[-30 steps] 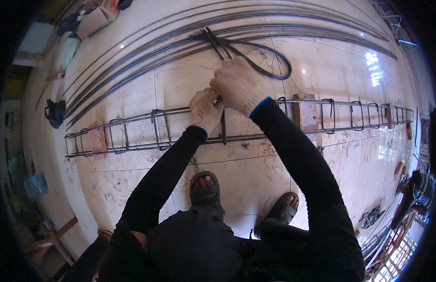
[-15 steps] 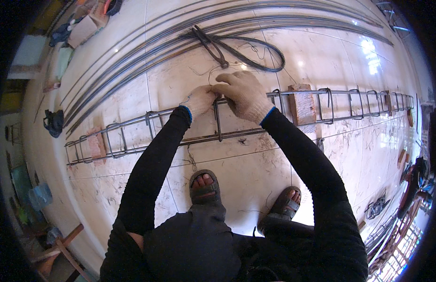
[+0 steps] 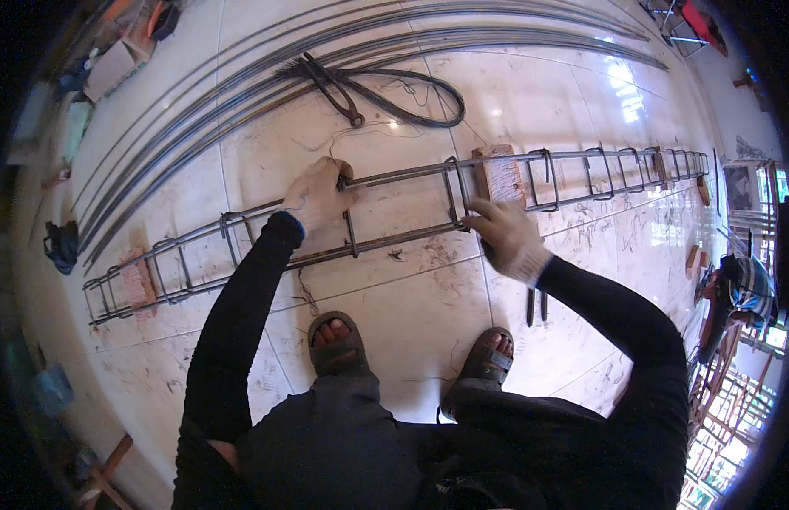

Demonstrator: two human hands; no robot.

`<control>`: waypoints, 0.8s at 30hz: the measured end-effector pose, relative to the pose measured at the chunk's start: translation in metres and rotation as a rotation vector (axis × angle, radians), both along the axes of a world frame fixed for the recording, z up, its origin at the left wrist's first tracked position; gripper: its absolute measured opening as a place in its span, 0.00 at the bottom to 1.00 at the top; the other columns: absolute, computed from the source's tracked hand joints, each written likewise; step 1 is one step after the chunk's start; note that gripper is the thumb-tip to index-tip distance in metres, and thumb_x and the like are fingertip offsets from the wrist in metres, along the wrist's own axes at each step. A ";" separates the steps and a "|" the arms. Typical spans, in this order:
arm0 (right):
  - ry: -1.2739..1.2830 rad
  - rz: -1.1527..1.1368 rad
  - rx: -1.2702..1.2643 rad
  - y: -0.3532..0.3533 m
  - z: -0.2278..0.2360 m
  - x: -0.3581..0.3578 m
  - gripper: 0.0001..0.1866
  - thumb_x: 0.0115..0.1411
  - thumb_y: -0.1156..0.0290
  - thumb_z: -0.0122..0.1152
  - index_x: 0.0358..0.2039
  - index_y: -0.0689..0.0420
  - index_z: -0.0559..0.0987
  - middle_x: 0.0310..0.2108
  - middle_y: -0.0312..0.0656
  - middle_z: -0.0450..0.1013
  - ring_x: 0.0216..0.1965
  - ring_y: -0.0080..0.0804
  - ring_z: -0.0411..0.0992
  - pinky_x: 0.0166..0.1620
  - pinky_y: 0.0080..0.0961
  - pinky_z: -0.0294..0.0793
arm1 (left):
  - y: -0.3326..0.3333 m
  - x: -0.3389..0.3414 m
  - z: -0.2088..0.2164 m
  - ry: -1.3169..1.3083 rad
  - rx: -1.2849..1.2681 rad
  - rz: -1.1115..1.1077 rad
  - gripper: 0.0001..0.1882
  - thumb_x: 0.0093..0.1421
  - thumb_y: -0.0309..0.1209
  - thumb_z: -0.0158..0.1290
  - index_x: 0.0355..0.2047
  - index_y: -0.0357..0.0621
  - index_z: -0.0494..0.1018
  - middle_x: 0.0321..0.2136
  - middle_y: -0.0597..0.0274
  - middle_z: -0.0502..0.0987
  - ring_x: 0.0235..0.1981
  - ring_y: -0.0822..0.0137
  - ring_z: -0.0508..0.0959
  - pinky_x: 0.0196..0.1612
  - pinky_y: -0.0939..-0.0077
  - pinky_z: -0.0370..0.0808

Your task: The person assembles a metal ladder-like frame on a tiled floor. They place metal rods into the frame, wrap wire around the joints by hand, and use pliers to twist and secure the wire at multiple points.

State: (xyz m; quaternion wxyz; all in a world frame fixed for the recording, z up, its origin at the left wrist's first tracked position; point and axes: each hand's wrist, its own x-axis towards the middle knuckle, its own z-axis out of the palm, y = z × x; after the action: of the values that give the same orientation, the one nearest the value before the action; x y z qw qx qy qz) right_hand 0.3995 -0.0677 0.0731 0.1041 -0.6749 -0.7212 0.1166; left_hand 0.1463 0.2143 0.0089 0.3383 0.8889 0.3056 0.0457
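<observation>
Across the floor lies a long cage of thin steel rods [image 3: 403,177] with square stirrups along it. My left hand [image 3: 320,194], in a cream knit glove, is closed at the far rod around the top of a stirrup [image 3: 350,231]. A thin binding wire [image 3: 333,146] sticks up beside its fingers. My right hand [image 3: 512,240], gloved too, is over the near side of the cage to the right, fingers apart and pointing left. Two dark tool handles [image 3: 537,308] show on the floor just below its wrist; the tool's other end is hidden.
Wooden-looking blocks [image 3: 500,177] prop up the cage. Beyond it lie pincers [image 3: 335,92], a looped bundle of black wire [image 3: 450,89] and several long loose rods [image 3: 241,93]. My sandalled feet [image 3: 335,340] stand on the near side.
My right hand has left the left hand and moved right and nearer to me. My left hand stays at the stirrup top. The whole view has shifted, so the floor things appear further left.
</observation>
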 end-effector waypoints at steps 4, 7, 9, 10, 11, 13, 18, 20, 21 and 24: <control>-0.077 -0.229 -0.112 -0.116 0.035 0.023 0.20 0.54 0.78 0.64 0.49 0.56 0.82 0.50 0.48 0.78 0.49 0.53 0.77 0.52 0.49 0.78 | -0.001 0.002 -0.017 -0.108 0.167 -0.049 0.16 0.68 0.41 0.59 0.43 0.38 0.81 0.41 0.45 0.81 0.46 0.43 0.81 0.53 0.52 0.77; -0.118 -0.600 -0.453 -0.179 0.018 0.022 0.21 0.59 0.67 0.68 0.52 0.57 0.81 0.50 0.50 0.77 0.51 0.53 0.77 0.55 0.48 0.77 | -0.018 0.001 -0.010 -0.127 0.384 0.057 0.13 0.68 0.37 0.57 0.42 0.40 0.82 0.40 0.46 0.81 0.45 0.44 0.81 0.50 0.49 0.77; -0.122 -0.869 -0.458 -0.214 -0.021 0.015 0.28 0.59 0.55 0.73 0.56 0.58 0.79 0.52 0.51 0.76 0.53 0.52 0.77 0.56 0.46 0.77 | -0.023 0.007 -0.013 -0.174 0.459 0.123 0.13 0.69 0.35 0.54 0.48 0.44 0.82 0.40 0.49 0.81 0.43 0.46 0.81 0.48 0.48 0.77; -0.057 -1.011 -0.558 -0.208 -0.037 0.010 0.36 0.57 0.47 0.76 0.58 0.58 0.78 0.53 0.52 0.75 0.54 0.51 0.77 0.56 0.45 0.78 | -0.023 0.004 -0.019 -0.160 0.489 0.154 0.14 0.69 0.34 0.53 0.49 0.45 0.82 0.40 0.50 0.81 0.43 0.46 0.81 0.47 0.48 0.77; 0.007 -1.088 -0.498 -0.208 -0.049 -0.001 0.35 0.55 0.49 0.78 0.56 0.58 0.78 0.54 0.52 0.74 0.55 0.52 0.76 0.56 0.46 0.77 | -0.026 0.004 -0.023 -0.148 0.507 0.178 0.14 0.69 0.34 0.53 0.51 0.46 0.82 0.40 0.50 0.81 0.43 0.47 0.81 0.47 0.49 0.77; -0.015 -1.155 -0.465 -0.195 -0.054 -0.022 0.33 0.53 0.53 0.81 0.52 0.58 0.79 0.55 0.51 0.73 0.56 0.52 0.75 0.56 0.47 0.77 | -0.031 0.007 -0.017 -0.066 0.470 0.154 0.18 0.70 0.33 0.51 0.57 0.48 0.80 0.40 0.51 0.80 0.43 0.47 0.80 0.47 0.49 0.77; -0.054 -1.135 -0.430 -0.192 -0.068 -0.022 0.21 0.53 0.68 0.75 0.46 0.60 0.81 0.56 0.54 0.71 0.53 0.57 0.76 0.54 0.51 0.79 | -0.022 0.004 -0.022 -0.232 0.348 0.101 0.21 0.71 0.33 0.52 0.62 0.49 0.78 0.39 0.50 0.80 0.43 0.46 0.80 0.47 0.49 0.78; -0.108 -1.106 -0.415 -0.179 -0.062 -0.020 0.15 0.54 0.72 0.69 0.42 0.61 0.81 0.50 0.56 0.75 0.47 0.60 0.78 0.51 0.51 0.81 | -0.016 0.002 -0.026 -0.177 0.316 0.109 0.22 0.70 0.39 0.54 0.62 0.48 0.78 0.40 0.50 0.80 0.44 0.47 0.80 0.49 0.50 0.77; -0.078 -1.125 -0.356 -0.196 -0.076 -0.010 0.13 0.55 0.73 0.67 0.41 0.61 0.80 0.46 0.55 0.76 0.45 0.60 0.79 0.50 0.50 0.81 | -0.012 -0.003 -0.026 -0.145 0.299 0.123 0.24 0.70 0.41 0.56 0.62 0.47 0.78 0.40 0.51 0.80 0.44 0.48 0.80 0.50 0.50 0.77; 0.146 -1.242 -0.332 -0.240 -0.115 0.018 0.07 0.59 0.76 0.61 0.38 0.61 0.78 0.32 0.51 0.76 0.37 0.55 0.79 0.45 0.47 0.82 | -0.030 -0.001 -0.010 0.066 0.447 0.199 0.32 0.66 0.52 0.60 0.63 0.45 0.76 0.42 0.52 0.81 0.46 0.49 0.80 0.57 0.48 0.73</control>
State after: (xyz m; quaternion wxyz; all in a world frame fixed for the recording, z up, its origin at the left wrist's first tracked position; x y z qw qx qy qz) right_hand 0.4178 -0.3074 -0.0417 0.0951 -0.9640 -0.1596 0.1904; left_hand 0.1454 0.1841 -0.0007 0.1170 0.9082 0.3848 0.1163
